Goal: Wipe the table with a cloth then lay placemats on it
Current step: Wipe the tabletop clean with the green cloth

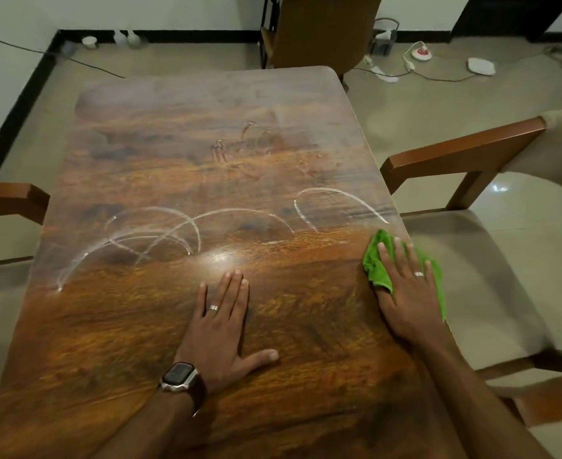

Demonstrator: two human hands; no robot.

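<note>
Green cloth (pixel 377 263) part-hidden under flat right hand (pixel 407 293) | left hand (pixel 221 321) flat on table (pixel 173 154)

No legible text, labels, brands or numbers found. Watch (pixel 177 376) on the left wrist, 7 o'clock in the frame: screen dark, nothing readable. Small items on the floor at 1 o'clock: too blurred to read.

Your left hand (pixel 222 329) lies flat on the bench (pixel 173 326), near the middle of its near half. Your right hand (pixel 407 293) presses the cloth (pixel 377 266) at the bench's right edge. Wet arcs (pixel 173 230) lie beyond both hands. One chair (pixel 471 200) stands right of the bench, another chair (pixel 319 28) behind its far end, a third (pixel 4 200) left.
</note>
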